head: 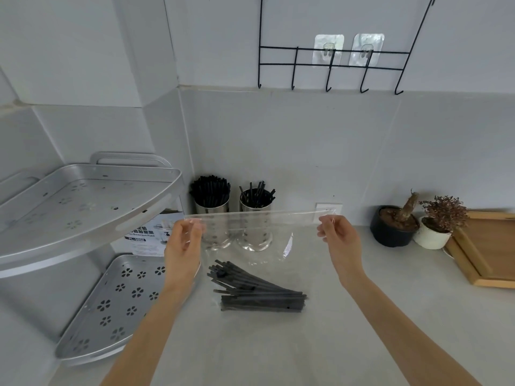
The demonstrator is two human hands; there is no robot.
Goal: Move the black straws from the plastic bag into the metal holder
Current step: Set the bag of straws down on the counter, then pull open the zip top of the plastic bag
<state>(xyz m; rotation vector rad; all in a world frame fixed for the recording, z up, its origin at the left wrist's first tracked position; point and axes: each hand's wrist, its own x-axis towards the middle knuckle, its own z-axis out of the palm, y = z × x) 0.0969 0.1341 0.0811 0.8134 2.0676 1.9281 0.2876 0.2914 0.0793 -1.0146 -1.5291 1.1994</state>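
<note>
Plastic bag: clear, held up by its top edge over the counter; the top edge is stretched level between the two hands, and the lower part hangs down toward the counter surface.
Left hand: raised at the bag's left top corner; grip closed in a pinch on the plastic, thumb and fingers pressed together on the edge.
Right hand: raised at the bag's right top corner; grip likewise pinched shut on the plastic edge.
Black straws: a loose bundle is seen inside the bag, at its bottom, lying fanned and mostly on its side, between the two forearms.
Left metal holder: shiny cylinder at the back wall, packed full of upright black straws; its lower body is viewed through the bag.
Right metal holder: just beside the left one, holding only a few straws that lean at angles; also partly seen through the plastic.
Corner rack: two-tier silver shelf at the left, perforated with flower-shaped holes; a printed box is stood behind it, near the left holder.
Pots: a black pot and a white pot with dried plants are set touching at the right, beside a wooden tray.
Wall: a black wire hook rail is hung above, over two clear adhesive hooks.
</note>
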